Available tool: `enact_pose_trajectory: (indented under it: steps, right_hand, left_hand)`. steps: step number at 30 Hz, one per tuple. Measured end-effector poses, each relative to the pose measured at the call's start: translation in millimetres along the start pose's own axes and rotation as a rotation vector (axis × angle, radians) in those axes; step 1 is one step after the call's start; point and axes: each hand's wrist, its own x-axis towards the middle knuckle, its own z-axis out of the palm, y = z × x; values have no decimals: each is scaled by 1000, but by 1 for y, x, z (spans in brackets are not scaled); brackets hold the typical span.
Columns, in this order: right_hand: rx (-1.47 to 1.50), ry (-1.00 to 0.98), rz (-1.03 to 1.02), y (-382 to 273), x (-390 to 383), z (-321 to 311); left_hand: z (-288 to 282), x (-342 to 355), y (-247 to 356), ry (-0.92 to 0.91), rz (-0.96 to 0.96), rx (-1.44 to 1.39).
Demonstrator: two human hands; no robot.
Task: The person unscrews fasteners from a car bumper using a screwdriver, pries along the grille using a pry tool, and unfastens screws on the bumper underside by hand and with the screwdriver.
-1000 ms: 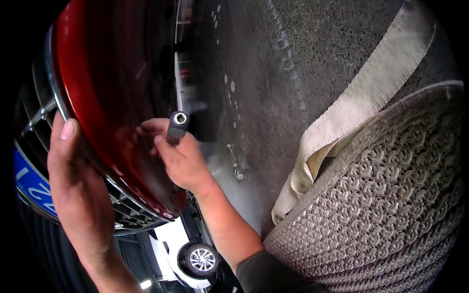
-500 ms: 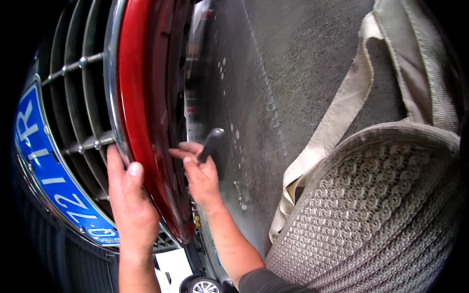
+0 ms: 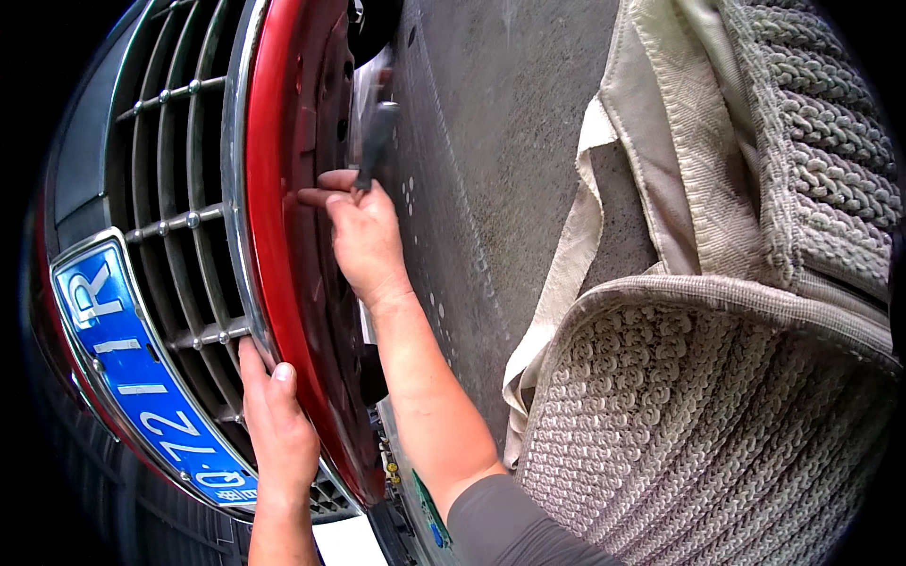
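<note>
My left hand (image 3: 283, 439) is closed round the chrome trim (image 3: 247, 274) at the lower end of a car's front grille (image 3: 189, 226). Its thumb lies by the red bumper (image 3: 274, 236), while the other fingers reach in between grille bars. Higher up, my right hand (image 3: 363, 236) holds a slim dark-handled tool (image 3: 380, 132) between thumb and fingers. Two of its fingers stretch out to the dark red underside of the bumper. The tool's handle points up and away, blurred by motion; its working end is hidden in the hand.
A blue number plate (image 3: 156, 377) sits left of the grille. To the right are grey floor (image 3: 528, 104) with pale spots, a woven beige seat or bag-like cover (image 3: 698, 424) and a loose cloth strap (image 3: 566, 255). Small yellow and green things (image 3: 429, 514) lie past the bumper's lower end.
My right hand has moved up along the bumper with the tool. The left hand keeps its hold on the trim. The whole view has shifted, showing more of the grille and the woven cover.
</note>
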Motion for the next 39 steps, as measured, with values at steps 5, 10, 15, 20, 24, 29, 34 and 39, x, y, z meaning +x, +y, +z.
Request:
enact_pose_trajectory:
  steps: [5,10,15,20,24,29,34,39]
  right_hand:
    - [-183,7,-88,-1,1,12]
    - [-57,49,-54,3,1,5]
    - [14,62,-57,4,-3,7]
    - [-12,80,-46,1,-6,7]
    - [-70,-1,-60,3,-8,2]
    - [-124,0,-64,4,-12,7]
    - [-150,127,-89,-9,-5,12]
    - [-182,214,-376,-30,53,27]
  left_hand:
    - [-1,-1,-2,13,19,-2]
    - [-1,1,-2,-6,24,21]
    - [-5,0,-2,-49,25,-63]
    - [-10,-3,-4,-58,12,-113]
    - [-12,-4,2,-125,-8,-136]
    - [-7,-24,18,4,18,233]
    - [-26,-37,59,-65,241,255]
    - [-33,59,116,47,461,107]
